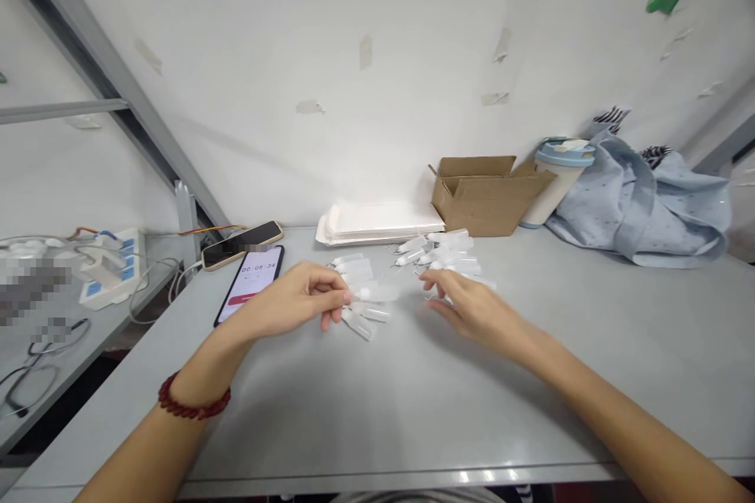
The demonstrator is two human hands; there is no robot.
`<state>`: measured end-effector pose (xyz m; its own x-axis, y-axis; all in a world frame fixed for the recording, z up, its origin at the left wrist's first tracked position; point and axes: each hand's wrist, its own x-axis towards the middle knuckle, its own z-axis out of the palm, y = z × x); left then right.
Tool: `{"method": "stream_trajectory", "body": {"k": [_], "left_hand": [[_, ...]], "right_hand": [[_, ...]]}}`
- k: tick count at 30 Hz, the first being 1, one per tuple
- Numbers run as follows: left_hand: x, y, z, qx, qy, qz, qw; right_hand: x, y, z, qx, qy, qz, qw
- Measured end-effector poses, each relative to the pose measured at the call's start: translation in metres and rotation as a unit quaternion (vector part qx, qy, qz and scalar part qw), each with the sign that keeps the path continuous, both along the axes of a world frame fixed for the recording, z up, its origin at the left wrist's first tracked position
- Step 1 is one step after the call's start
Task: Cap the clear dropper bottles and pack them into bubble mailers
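My left hand is closed in a pinch, thumb against forefinger, at the tip end of a small translucent needle-tip bottle. Beneath and around it lie several more such bottles in a loose left-hand group. To the right, my right hand has its thumb and forefinger apart, with nothing visible between them. It hovers at the near edge of a second pile of the same clear bottles, partly covering some of them. Thin tips show on several bottles.
A stack of white padded envelopes and an open cardboard box stand against the wall. Right of them are a lidded cup and a light blue bag. Two phones, one showing a timer, lie at left near a power strip.
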<state>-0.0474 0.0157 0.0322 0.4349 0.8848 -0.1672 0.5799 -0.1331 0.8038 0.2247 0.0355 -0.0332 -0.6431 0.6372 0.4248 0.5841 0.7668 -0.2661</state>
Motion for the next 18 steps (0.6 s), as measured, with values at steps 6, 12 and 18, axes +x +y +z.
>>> {"method": "stream_trajectory", "body": {"k": [6, 12, 18], "left_hand": [[-0.015, 0.011, -0.004, -0.017, 0.045, 0.002, 0.999], [-0.016, 0.016, -0.018, -0.028, 0.080, 0.002, 0.996], [-0.017, 0.017, -0.025, -0.046, 0.116, -0.003, 0.992]], "right_hand": [[0.023, 0.012, 0.017, -0.080, -0.089, -0.091, 0.989], [0.028, 0.013, 0.018, -0.116, -0.140, -0.116, 0.976], [0.037, 0.018, 0.007, -0.110, -0.179, -0.152, 0.966]]}}
